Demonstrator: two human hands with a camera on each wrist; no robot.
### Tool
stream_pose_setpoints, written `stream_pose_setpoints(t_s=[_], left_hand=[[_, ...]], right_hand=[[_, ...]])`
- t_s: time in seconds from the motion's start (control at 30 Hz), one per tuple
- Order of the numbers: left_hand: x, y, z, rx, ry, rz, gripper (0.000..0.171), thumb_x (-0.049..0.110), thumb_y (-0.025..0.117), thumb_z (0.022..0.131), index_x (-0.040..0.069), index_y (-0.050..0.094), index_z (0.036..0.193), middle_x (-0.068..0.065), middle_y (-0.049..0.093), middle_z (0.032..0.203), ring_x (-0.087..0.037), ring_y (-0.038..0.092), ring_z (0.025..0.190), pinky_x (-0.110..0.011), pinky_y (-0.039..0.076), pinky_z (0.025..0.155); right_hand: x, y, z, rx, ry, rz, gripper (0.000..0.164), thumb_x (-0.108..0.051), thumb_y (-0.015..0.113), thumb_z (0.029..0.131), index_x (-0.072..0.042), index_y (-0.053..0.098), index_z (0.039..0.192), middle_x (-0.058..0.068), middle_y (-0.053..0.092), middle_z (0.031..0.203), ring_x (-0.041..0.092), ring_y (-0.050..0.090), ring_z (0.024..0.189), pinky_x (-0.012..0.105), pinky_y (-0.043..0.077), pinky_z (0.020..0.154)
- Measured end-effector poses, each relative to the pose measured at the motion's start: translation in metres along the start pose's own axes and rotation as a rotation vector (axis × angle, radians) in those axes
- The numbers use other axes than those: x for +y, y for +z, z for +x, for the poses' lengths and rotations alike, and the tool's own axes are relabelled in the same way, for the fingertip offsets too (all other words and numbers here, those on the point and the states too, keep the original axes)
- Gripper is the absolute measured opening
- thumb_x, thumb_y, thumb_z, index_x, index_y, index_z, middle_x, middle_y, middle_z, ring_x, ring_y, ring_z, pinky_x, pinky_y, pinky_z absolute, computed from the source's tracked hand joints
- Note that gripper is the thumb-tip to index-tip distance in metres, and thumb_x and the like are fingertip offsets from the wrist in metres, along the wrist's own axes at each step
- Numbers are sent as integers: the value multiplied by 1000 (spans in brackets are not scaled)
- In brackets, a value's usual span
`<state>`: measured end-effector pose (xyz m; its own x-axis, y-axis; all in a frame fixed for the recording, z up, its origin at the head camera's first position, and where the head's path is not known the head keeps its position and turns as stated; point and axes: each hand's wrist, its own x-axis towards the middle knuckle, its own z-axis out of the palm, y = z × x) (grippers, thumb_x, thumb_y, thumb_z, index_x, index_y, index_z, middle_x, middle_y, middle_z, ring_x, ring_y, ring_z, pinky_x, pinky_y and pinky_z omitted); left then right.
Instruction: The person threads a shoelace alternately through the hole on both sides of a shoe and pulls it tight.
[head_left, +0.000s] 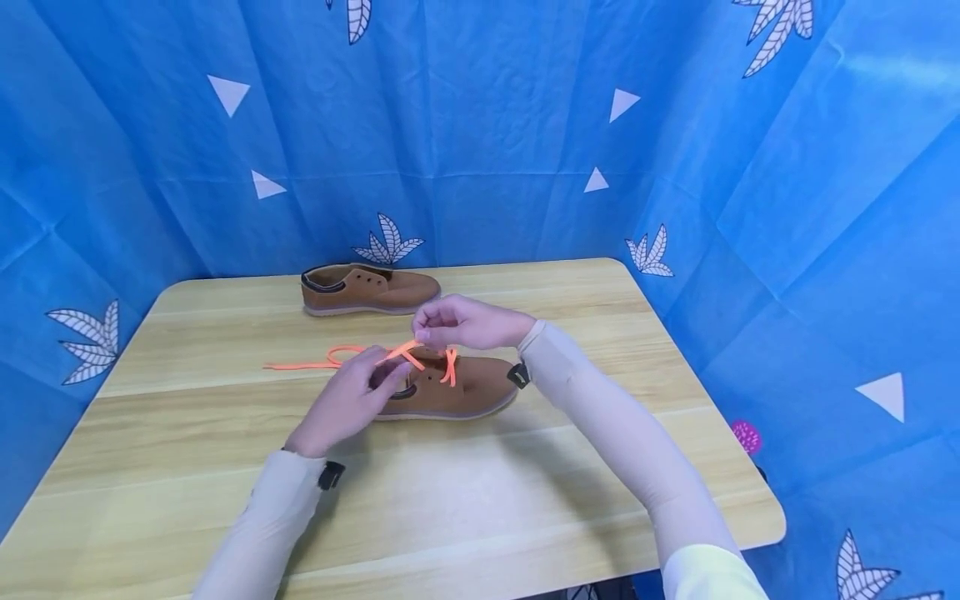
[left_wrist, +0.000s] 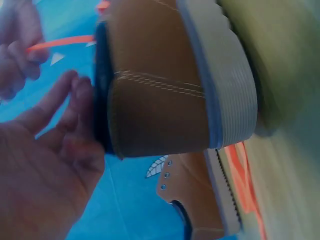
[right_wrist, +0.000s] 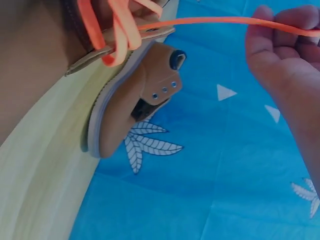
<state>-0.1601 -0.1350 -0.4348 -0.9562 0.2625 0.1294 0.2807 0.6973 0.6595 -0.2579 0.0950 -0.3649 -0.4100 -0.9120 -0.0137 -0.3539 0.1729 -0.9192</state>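
A brown shoe [head_left: 480, 383] lies sideways at the middle of the table, toe to the right, with an orange shoelace [head_left: 450, 367] looped through its eyelets. Above it, my right hand [head_left: 468, 323] pinches a taut length of the lace, which the right wrist view shows running from the eyelets to the curled fingers. My left hand [head_left: 352, 396] is at the heel end, thumb and fingers spread apart. In the left wrist view its fingertips [left_wrist: 82, 90] are right at the dark collar of the shoe [left_wrist: 157, 115].
Behind stands a second brown shoe [head_left: 408, 287], its eyelets without a lace. A loose orange lace [head_left: 300, 365] trails left on the wooden table [head_left: 187, 433]. Blue patterned cloth [head_left: 487, 125] hangs round the back and sides.
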Motion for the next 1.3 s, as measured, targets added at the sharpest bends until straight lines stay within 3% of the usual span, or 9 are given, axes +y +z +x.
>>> stream_pose_setpoints(t_s=[0.2, 0.33, 0.47, 0.63, 0.83, 0.9, 1.03, 1.17, 1.3], left_hand=[[5, 16, 15, 48, 138, 238, 16, 29, 72, 97, 15, 77, 103, 0, 70, 97, -20, 60, 91, -39, 53, 80], [9, 22, 22, 6, 202, 256, 13, 27, 74, 95, 17, 78, 103, 5, 74, 93, -21, 62, 95, -46, 49, 89], [7, 22, 25, -39, 164, 202, 12, 25, 76, 95, 18, 78, 104, 8, 72, 88, -16, 60, 87, -41, 46, 87], [0, 21, 25, -80, 122, 105, 13, 26, 76, 95, 19, 74, 107, 6, 69, 90, -13, 57, 80, -32, 48, 75], [-2, 21, 20, -63, 104, 80, 14, 28, 77, 95, 20, 68, 102, 5, 64, 85, -14, 55, 78, -31, 46, 72], [-2, 22, 19, -66, 95, 75, 14, 28, 77, 95, 21, 67, 103, 5, 63, 85, -14, 55, 78, -31, 47, 72], [-2, 23, 16, -58, 74, 77, 13, 28, 76, 95, 20, 69, 102, 4, 63, 86, -14, 55, 78, -30, 47, 71], [1, 25, 13, -28, 55, 109, 13, 27, 77, 95, 18, 69, 99, 4, 62, 83, -15, 54, 76, -31, 44, 72], [6, 27, 10, -6, 42, 123, 13, 24, 78, 94, 16, 70, 100, 3, 64, 82, -15, 55, 76, -32, 45, 73]], right_hand=[[6, -6, 0, 21, 14, 6, 16, -9, 49, 108, 5, 55, 106, 7, 49, 77, 38, 44, 74, 28, 41, 68], [6, -10, 0, 49, 11, 14, 19, -6, 52, 107, 4, 60, 121, 14, 62, 86, 48, 53, 87, 29, 49, 76], [4, -14, 0, 85, 11, -21, 28, -5, 57, 104, 0, 66, 130, 21, 71, 97, 40, 63, 92, 30, 52, 81], [2, -18, 1, 98, 67, -101, 18, -6, 67, 100, -3, 77, 115, 20, 73, 93, 16, 64, 79, 29, 55, 80], [10, -15, 5, 18, 191, -145, 10, -4, 64, 101, -3, 73, 103, 17, 70, 95, 31, 62, 89, 48, 55, 92], [12, -13, 5, 11, 234, -157, 15, -4, 60, 102, -2, 73, 108, 14, 73, 101, 29, 66, 94, 46, 56, 96], [15, -12, 5, 7, 292, -210, 23, -3, 58, 103, -4, 76, 117, 8, 77, 108, 20, 70, 98, 28, 57, 93], [14, -10, 6, 0, 304, -238, 23, -3, 61, 101, -5, 77, 118, 11, 78, 108, 20, 70, 96, 27, 57, 91], [12, -5, 8, -4, 325, -330, 17, -9, 70, 97, -9, 80, 111, 5, 79, 103, 15, 69, 92, 26, 57, 87]])
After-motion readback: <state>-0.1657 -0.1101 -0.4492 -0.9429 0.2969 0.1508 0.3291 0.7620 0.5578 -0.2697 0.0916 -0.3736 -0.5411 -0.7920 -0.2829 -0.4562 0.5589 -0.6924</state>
